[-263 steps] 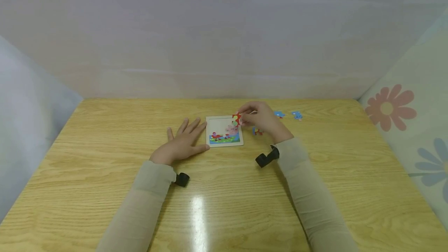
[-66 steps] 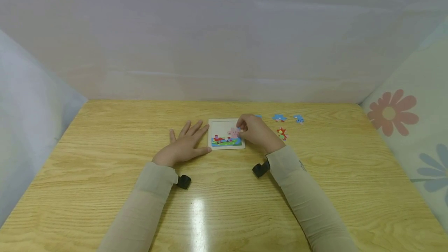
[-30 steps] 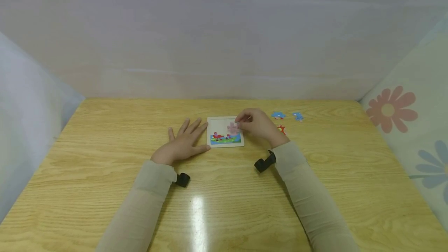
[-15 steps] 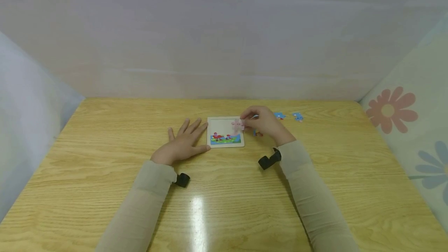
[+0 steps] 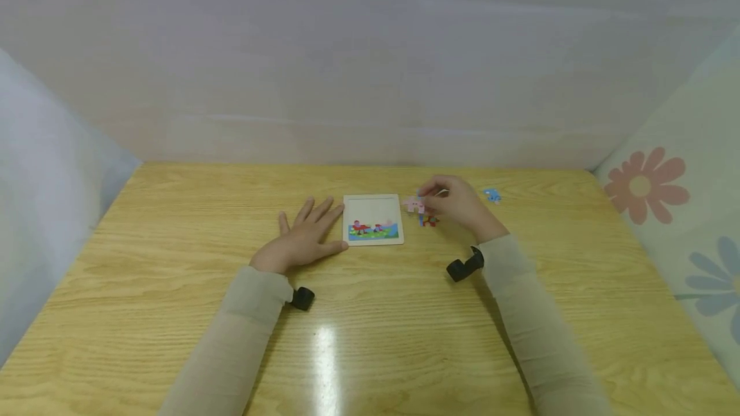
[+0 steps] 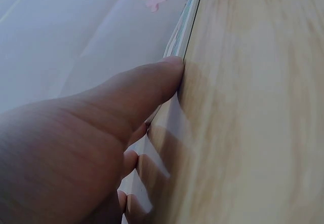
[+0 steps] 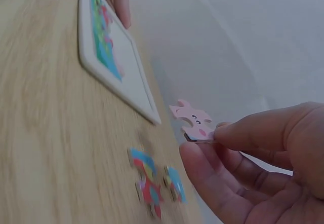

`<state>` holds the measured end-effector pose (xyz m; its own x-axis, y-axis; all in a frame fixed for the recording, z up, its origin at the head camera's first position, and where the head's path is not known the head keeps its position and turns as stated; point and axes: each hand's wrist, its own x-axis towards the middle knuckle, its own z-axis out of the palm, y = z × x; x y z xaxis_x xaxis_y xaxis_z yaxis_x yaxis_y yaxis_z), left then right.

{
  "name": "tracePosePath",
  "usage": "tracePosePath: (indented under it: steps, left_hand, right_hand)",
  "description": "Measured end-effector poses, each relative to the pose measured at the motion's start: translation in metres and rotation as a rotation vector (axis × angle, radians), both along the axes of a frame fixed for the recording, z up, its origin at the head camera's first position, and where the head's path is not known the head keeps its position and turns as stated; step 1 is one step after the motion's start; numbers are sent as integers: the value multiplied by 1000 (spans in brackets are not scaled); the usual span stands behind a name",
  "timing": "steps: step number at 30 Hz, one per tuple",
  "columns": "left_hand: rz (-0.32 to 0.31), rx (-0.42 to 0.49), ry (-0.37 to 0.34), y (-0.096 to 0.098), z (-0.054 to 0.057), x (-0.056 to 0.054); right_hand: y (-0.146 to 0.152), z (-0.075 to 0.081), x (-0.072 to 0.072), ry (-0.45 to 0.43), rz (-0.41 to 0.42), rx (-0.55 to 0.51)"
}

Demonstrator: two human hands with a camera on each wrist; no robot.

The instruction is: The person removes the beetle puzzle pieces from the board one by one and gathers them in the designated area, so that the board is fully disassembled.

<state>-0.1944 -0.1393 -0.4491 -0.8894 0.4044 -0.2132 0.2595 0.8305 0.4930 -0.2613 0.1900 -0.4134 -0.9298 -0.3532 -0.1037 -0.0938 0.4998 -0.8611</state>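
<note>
My left hand (image 5: pixel 300 239) lies on the table with its fingers spread, the thumb and a fingertip touching the left side of a small square puzzle tray (image 5: pixel 370 208). A strip of blue and green pieces (image 5: pixel 374 231) fills the tray's near side; the rest shows bare white. Right of the tray, above the table, my right hand (image 5: pixel 460 205) pinches a pink puzzle piece (image 7: pixel 195 120) with a printed face between thumb and fingers. Below it on the table lie a red and blue piece (image 7: pixel 150 191) and a smaller blue piece (image 7: pixel 174 183).
Another blue puzzle piece (image 5: pixel 493 196) lies farther right on the wooden table (image 5: pixel 370 326). A pale cloth (image 5: pixel 370 69) hangs behind the table, and a flower-patterned one (image 5: pixel 682 210) stands along the right side.
Earlier my right hand held a red piece over the tray; that piece later lay on the table. The pink piece has since been lifted from the tray and carried right. My left hand stayed put.
</note>
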Motion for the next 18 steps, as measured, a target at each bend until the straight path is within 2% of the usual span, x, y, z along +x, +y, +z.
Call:
tracePosePath:
  steps: [10,15,18]
  left_hand:
    - [-5,2,-8,4,3,1]
    - [-4,8,-10,5,2,0]
    - [-5,5,-10,5,0,-1]
  right_hand:
    - [32,-3,2,44,-15,23]
    - [48,-3,4,52,-38,55]
    - [59,-4,4,49,-47,31]
